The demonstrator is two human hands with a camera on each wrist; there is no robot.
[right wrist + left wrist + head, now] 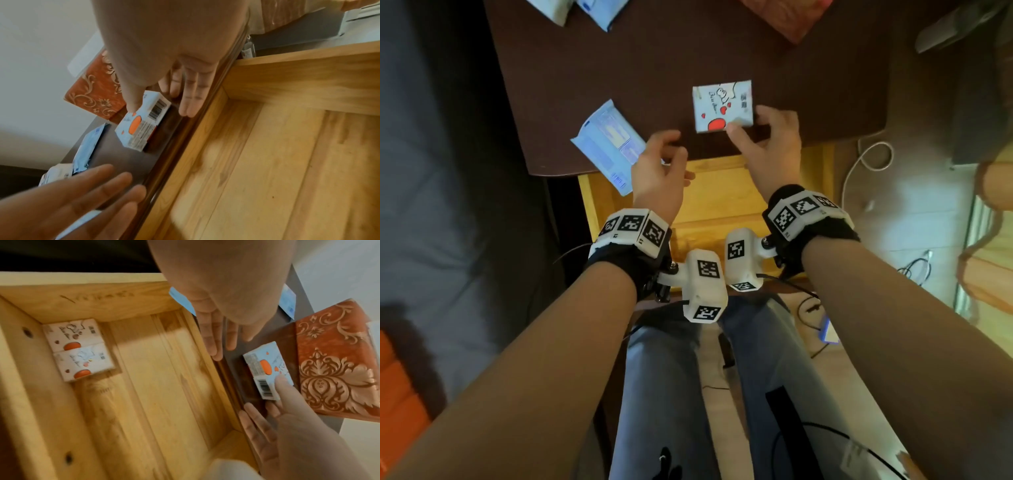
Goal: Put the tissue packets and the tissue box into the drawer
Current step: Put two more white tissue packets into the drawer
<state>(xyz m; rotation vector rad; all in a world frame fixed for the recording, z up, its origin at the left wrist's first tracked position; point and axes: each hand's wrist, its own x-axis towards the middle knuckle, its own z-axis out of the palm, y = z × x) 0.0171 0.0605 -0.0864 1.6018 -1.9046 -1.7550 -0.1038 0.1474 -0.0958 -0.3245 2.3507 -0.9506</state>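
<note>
A: Whereabouts of the heart packet [722,106]?

B: Flat on the table [619,68], near the front edge, just beyond the open drawer [722,192].

A: Gripped by the right hand [767,144]?

B: Touched, at least. Thumb [131,100] tip pressed on the top face near a corner. Other fingers straight and together, stretched along the table edge beside the barcode end. Cannot tell whether touching the packet or not.

A: And the left hand [659,168]?

B: Holding nothing. Fingers loose and somewhat apart, hovering over the table's front edge, just beside the blue packet [607,144].

A: Position of that one?

B: At the table's front left corner, lying askew, one end overhanging the edge above the drawer.

A: Anything inside the drawer?

B: Yes, two packets [78,350] with the same heart print, touching side by side, tucked into one corner against the wooden wall.

A: And the box [337,356]?

B: Orange-red with a pale scroll pattern, on the table, farther back than the heart packet. Also two more packets [592,10] at the far edge, toward the left, cut off by the frame.
</note>
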